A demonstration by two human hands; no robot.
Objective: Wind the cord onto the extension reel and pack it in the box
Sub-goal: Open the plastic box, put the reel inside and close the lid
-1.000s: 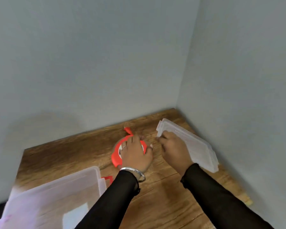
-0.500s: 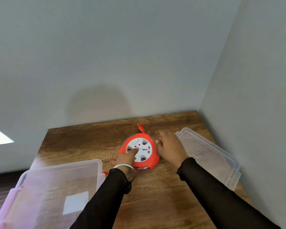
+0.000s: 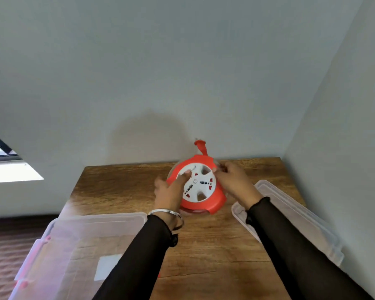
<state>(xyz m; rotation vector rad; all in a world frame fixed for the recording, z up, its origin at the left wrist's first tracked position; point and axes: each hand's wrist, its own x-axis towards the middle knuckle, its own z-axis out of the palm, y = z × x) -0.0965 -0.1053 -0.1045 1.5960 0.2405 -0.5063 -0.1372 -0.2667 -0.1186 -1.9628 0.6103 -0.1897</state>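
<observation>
A round orange extension reel [image 3: 206,205] with a white socket face is lifted and tilted above the wooden table [image 3: 204,245]. Its orange handle [image 3: 201,147] points up toward the back wall. My left hand [image 3: 171,189] grips the reel's left edge, with a finger resting on the white face. My right hand [image 3: 234,182] holds the reel's right edge. The open clear plastic box [image 3: 78,239] stands at the near left. No loose cord shows.
The clear box lid [image 3: 290,215] lies flat at the right, next to the side wall. Walls close the table at the back and right. The floor drops off beyond the table's left edge.
The reel has been raised off the table and tilted toward me, held between both hands. My right hand has left the lid and come onto the reel.
</observation>
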